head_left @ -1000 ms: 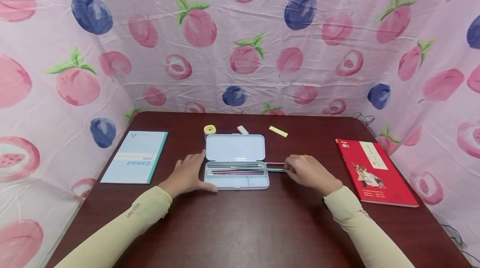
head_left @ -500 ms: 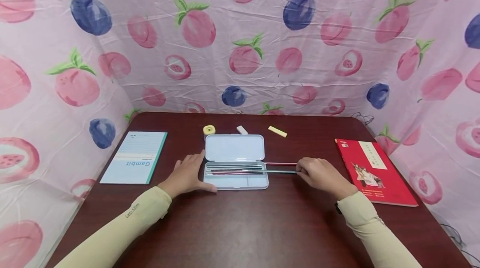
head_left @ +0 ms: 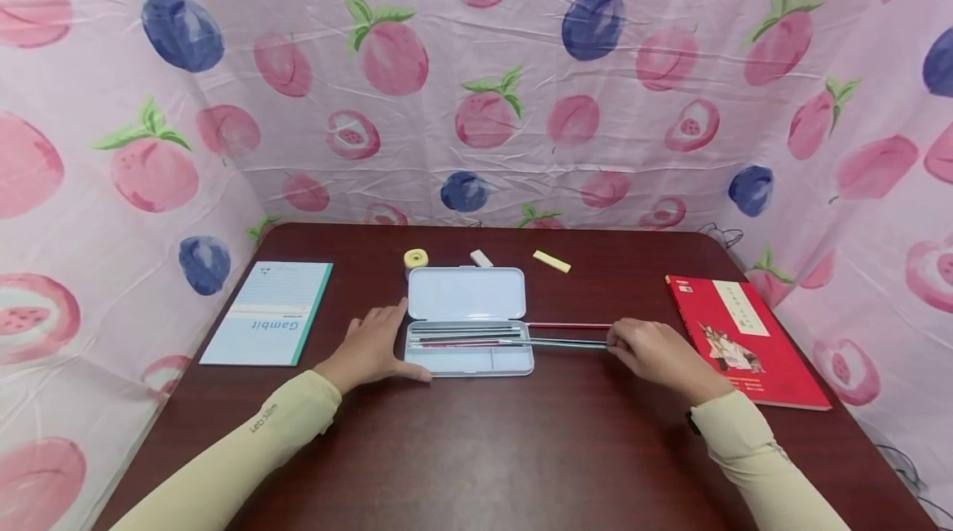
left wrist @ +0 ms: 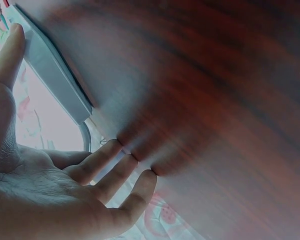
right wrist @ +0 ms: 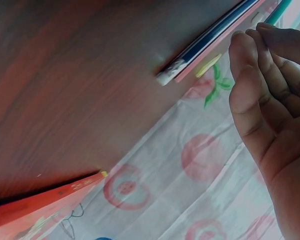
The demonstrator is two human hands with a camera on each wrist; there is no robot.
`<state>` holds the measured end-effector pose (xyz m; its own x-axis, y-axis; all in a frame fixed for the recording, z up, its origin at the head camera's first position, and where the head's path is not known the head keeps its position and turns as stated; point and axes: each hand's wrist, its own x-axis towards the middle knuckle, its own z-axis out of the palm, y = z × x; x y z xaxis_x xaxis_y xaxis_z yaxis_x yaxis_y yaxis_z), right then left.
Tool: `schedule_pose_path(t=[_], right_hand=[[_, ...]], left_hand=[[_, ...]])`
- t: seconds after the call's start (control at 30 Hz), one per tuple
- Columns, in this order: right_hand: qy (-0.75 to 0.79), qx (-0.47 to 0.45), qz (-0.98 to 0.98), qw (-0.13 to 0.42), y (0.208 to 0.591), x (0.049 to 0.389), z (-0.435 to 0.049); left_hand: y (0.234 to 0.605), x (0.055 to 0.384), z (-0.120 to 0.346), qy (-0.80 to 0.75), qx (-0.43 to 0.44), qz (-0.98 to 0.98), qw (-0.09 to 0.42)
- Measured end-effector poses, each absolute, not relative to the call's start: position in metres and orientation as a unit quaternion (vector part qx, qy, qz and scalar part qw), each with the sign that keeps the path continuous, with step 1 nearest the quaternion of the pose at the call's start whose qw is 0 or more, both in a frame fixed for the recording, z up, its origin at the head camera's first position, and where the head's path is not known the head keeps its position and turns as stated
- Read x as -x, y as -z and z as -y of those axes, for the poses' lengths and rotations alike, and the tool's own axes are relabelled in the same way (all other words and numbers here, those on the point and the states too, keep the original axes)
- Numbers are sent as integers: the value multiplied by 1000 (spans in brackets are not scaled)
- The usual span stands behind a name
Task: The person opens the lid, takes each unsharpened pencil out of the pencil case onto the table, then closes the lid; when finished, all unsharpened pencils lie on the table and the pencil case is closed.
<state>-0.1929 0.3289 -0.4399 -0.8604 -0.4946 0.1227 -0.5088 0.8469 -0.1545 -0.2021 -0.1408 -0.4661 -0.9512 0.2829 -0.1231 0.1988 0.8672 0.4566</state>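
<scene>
An open pencil case (head_left: 454, 361), light blue with its lid raised, stands mid-table with several pencils (head_left: 465, 342) inside. My left hand (head_left: 372, 345) is at its left end, fingers spread; in the left wrist view the thumb (left wrist: 15, 45) lies against the case and the other fingertips touch the table. To the right of the case, my right hand (head_left: 648, 353) pinches the end of a teal pencil (head_left: 566, 342) between thumb and fingers. A red pencil (head_left: 569, 325) also sticks out past the case's right edge. The right wrist view shows a dark pencil (right wrist: 210, 42) with a white end.
Behind the case are a yellow tape roll (head_left: 415, 258), a white eraser (head_left: 481, 258) and a yellow strip (head_left: 552, 260). A light blue notebook (head_left: 268, 313) lies left, a red book (head_left: 744, 341) right. Patterned cloth (head_left: 476, 142) hangs around the table (head_left: 476, 456).
My right hand has moved right, away from the case, and the teal pencil reaches farther out of it. More of the red pencil shows. The left hand and case have stayed put.
</scene>
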Motion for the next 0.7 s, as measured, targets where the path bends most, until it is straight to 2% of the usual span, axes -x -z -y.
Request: schedule_pose_path(t=[0.7], right_hand=[[-89, -247, 964, 45, 442, 184, -354]], left_hand=[[466, 202, 141, -222, -125, -963, 93]])
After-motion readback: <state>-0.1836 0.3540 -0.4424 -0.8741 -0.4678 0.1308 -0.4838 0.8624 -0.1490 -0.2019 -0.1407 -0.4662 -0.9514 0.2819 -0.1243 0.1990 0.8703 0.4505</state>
